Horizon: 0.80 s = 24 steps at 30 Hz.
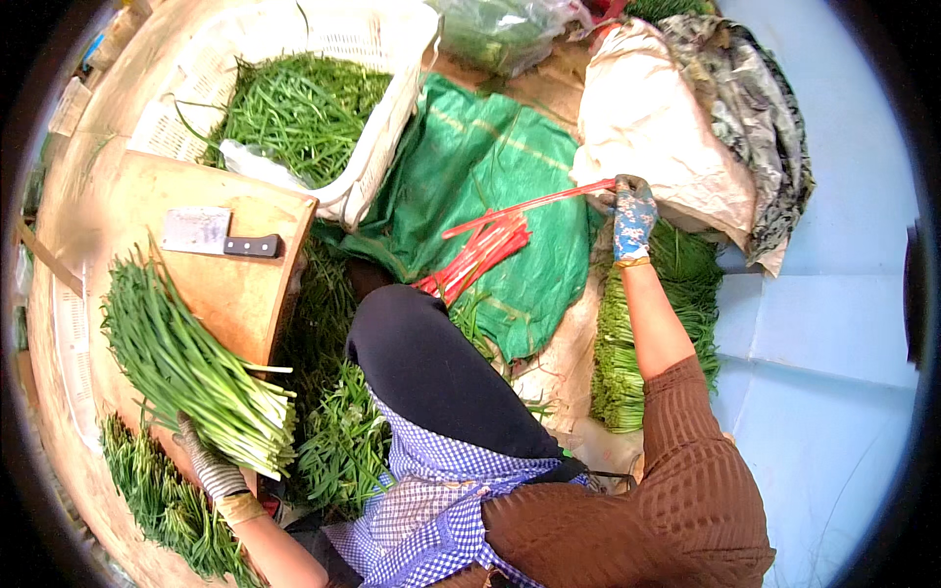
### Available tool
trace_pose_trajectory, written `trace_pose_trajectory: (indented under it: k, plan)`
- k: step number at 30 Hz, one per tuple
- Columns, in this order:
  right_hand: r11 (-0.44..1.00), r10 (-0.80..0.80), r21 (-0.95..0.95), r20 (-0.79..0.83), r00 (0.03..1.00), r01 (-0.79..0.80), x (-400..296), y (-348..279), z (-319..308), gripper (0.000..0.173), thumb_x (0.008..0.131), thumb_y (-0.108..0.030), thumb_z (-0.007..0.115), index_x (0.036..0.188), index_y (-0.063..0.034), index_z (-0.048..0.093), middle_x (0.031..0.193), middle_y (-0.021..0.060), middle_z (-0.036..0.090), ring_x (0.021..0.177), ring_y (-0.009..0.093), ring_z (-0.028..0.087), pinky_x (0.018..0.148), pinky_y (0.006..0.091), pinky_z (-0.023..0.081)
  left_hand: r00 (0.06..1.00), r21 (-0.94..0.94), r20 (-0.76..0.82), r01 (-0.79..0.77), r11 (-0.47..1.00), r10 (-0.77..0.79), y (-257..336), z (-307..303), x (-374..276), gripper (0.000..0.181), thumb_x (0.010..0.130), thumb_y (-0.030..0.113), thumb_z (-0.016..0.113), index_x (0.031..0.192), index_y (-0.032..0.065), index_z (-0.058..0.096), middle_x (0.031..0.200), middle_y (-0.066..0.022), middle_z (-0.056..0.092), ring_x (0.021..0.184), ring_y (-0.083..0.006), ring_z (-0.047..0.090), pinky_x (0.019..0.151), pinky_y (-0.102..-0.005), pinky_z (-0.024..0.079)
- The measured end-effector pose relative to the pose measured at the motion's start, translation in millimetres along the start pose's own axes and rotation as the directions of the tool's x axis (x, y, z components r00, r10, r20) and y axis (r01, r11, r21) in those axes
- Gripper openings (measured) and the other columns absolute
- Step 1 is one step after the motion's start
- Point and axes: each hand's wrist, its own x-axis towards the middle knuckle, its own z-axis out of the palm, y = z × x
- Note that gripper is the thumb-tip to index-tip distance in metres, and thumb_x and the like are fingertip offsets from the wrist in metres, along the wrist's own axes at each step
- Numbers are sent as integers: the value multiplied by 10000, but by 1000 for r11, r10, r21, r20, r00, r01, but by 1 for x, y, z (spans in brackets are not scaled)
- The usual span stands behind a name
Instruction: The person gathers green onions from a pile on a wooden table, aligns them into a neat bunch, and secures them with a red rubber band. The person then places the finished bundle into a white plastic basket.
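Observation:
A large bundle of garlic chives lies across the wooden board, its pale stem ends toward me. My left hand, in a striped glove, holds the near side of this bundle; some of its fingers are hidden by the stems. Stretched out ahead to the right, my right hand wears a blue flowered glove and grips the end of a thin red strip. Its other end reaches a pile of red strips beyond my knee. A cleaver with a black handle lies on the board.
A white plastic basket with loose greens stands at the far left. Green woven sheeting covers the ground ahead. More chives are stacked beneath my right arm, near a pale cloth. Another row of greens borders my left arm.

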Motion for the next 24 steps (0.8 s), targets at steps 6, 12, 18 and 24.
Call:
trace_pose_trajectory:
  k: [6, 12, 18, 24]
  plan:
    - [947, -18, 320, 25, 1000, 9, -11, -69, -37, 220, 872, -185, 533, 1033, -36, 536, 833, 61, 612, 626, 116, 598, 477, 195, 440, 997, 141, -59, -45, 989, 53, -8, -41, -4, 782, 844, 336, 539, 1380, 47, 49, 1398, -178, 233, 1248, -293, 306, 1048, -376, 247]
    - [870, -86, 490, 236, 968, -43, -75, -126, -3, 165, 870, -139, 529, 995, -31, 520, 767, 50, 585, 576, 121, 592, 446, 199, 432, 697, 152, 182, -717, 680, 694, -31, -41, -87, 564, 724, 40, 677, 1239, -1, 451, 1133, -159, 551, 937, -237, 565, 840, -298, 452]
    - [891, -139, 438, 508, 850, -115, -156, -134, 53, 115, 874, -149, 525, 943, -58, 538, 771, 25, 572, 581, 116, 589, 490, 211, 420, 739, -293, 601, -152, 944, 306, -11, -5, -155, 433, 892, 209, 510, 1230, -47, 421, 878, -117, 624, 706, -138, 583, 646, -241, 483]
    - [903, -110, 390, 616, 780, -180, -193, -133, 74, 163, 879, -146, 504, 1008, -50, 528, 820, 38, 574, 618, 120, 592, 519, 217, 430, 886, -379, 435, 15, 925, 163, -5, -24, -144, 303, 904, 175, 475, 1071, -68, 542, 800, -124, 624, 639, -135, 579, 586, -239, 483]
